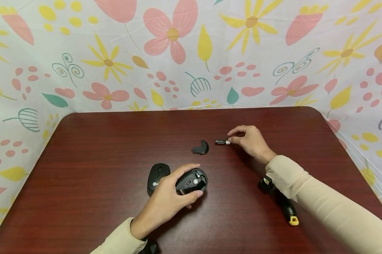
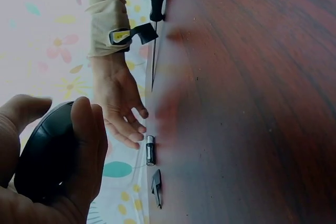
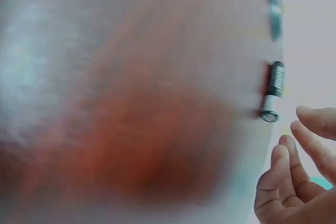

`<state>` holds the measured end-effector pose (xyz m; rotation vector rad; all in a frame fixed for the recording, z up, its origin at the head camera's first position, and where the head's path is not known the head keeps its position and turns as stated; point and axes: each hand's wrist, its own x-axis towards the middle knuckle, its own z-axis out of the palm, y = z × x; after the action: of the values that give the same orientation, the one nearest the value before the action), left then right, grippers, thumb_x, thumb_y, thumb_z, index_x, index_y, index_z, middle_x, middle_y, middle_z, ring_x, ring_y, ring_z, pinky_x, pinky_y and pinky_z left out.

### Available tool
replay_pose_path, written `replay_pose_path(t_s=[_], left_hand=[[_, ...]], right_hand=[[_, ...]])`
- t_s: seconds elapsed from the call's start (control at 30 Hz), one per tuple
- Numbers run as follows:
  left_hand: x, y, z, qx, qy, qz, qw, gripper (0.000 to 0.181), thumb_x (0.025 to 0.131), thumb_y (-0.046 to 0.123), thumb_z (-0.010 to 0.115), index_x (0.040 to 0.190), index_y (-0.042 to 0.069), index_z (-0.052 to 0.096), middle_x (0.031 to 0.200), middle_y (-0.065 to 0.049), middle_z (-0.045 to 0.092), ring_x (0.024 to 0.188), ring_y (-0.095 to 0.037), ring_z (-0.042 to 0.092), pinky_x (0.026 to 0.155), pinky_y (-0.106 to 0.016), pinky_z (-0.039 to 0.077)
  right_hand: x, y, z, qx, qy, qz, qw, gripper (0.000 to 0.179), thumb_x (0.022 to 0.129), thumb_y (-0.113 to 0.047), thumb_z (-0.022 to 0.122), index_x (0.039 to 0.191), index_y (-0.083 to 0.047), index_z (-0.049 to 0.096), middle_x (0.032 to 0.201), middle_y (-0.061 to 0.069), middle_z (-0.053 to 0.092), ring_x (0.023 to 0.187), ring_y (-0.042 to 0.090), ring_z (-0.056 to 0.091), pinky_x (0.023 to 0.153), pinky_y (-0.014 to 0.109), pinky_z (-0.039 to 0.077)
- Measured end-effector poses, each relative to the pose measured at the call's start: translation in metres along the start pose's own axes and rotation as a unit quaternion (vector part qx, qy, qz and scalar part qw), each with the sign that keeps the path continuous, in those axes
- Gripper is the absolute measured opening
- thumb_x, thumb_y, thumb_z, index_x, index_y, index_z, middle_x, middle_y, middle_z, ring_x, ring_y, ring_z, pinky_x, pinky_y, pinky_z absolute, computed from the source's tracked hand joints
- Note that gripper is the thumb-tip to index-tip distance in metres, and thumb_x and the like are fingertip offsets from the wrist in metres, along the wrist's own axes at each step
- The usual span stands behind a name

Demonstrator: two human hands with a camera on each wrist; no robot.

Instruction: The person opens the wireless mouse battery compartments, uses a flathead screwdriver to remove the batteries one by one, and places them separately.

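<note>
The cylindrical battery lies on its side on the dark red-brown table, just right of centre in the head view. Its long axis runs left to right across that frame, with the silver end facing right, toward the right hand.

From where I stand, the right hand is the nearer of the two. Its thumb and forefinger are parted beside the silver end. Both wrist views show a small gap between fingertips and battery; nothing is gripped.

The left hand, lower centre, grips a black computer mouse between thumb and fingers, underside up, with the battery compartment uncovered. The battery therefore lies above and to the right of this mouse in the frame.

The detached battery cover rests just left of the battery. A second mouse lies left of the held one. A screwdriver lies at lower right, partly hidden by the right forearm.
</note>
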<state>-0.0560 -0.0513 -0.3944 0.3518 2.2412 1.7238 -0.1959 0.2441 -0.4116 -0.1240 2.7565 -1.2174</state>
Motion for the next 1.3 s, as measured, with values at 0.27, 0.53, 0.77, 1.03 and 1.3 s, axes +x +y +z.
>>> replay_pose_path(t_s=[0.27, 0.53, 0.77, 1.03, 1.3], left_hand=[[0.001, -0.001, 0.002, 0.111, 0.024, 0.029, 0.9931, 0.079, 0.073, 0.020, 0.097, 0.139, 0.042, 0.059, 0.121, 0.013, 0.072, 0.107, -0.006, 0.068, 0.095, -0.029, 0.056], [-0.001, -0.002, 0.007, 0.128, 0.009, 0.060, 0.9899, 0.079, 0.070, 0.010, 0.096, 0.136, 0.028, 0.056, 0.118, 0.008, 0.071, 0.102, -0.007, 0.069, 0.092, -0.026, 0.056], [0.002, -0.001, 0.011, 0.126, -0.002, 0.080, 0.9888, 0.067, 0.071, 0.009, 0.094, 0.126, 0.022, 0.057, 0.112, 0.010, 0.071, 0.097, -0.005, 0.068, 0.090, -0.025, 0.056], [0.005, 0.000, 0.023, 0.186, -0.019, 0.108, 0.9765, 0.065, 0.070, 0.019, 0.096, 0.128, 0.026, 0.065, 0.116, 0.012, 0.064, 0.102, -0.005, 0.063, 0.093, -0.026, 0.056], [0.010, 0.001, 0.036, 0.252, -0.043, 0.110, 0.9606, 0.068, 0.072, 0.029, 0.095, 0.134, 0.029, 0.068, 0.131, 0.010, 0.059, 0.106, -0.006, 0.065, 0.089, -0.027, 0.057]], right_hand=[[-0.011, -0.010, -0.016, 0.016, 0.031, -0.011, 0.9993, 0.022, 0.096, -0.014, 0.074, 0.117, -0.006, 0.078, 0.114, 0.014, 0.073, 0.087, 0.019, 0.048, 0.070, 0.026, 0.039], [-0.030, -0.015, -0.018, 0.030, 0.027, -0.017, 0.9991, 0.023, 0.097, -0.018, 0.075, 0.117, -0.007, 0.078, 0.116, 0.013, 0.075, 0.086, 0.017, 0.051, 0.067, 0.024, 0.041], [-0.044, -0.019, -0.022, 0.057, 0.027, -0.009, 0.9980, 0.026, 0.098, -0.022, 0.074, 0.120, -0.008, 0.076, 0.112, 0.012, 0.070, 0.065, 0.013, 0.043, 0.055, 0.028, 0.040], [-0.054, -0.017, -0.024, 0.053, 0.035, -0.010, 0.9979, 0.029, 0.100, -0.024, 0.072, 0.124, -0.008, 0.074, 0.117, 0.011, 0.072, 0.082, 0.011, 0.060, 0.067, 0.022, 0.051], [-0.062, -0.016, -0.023, 0.053, 0.039, -0.009, 0.9978, 0.029, 0.100, -0.024, 0.072, 0.125, -0.008, 0.073, 0.104, 0.004, 0.071, 0.081, 0.016, 0.062, 0.065, 0.023, 0.051]])
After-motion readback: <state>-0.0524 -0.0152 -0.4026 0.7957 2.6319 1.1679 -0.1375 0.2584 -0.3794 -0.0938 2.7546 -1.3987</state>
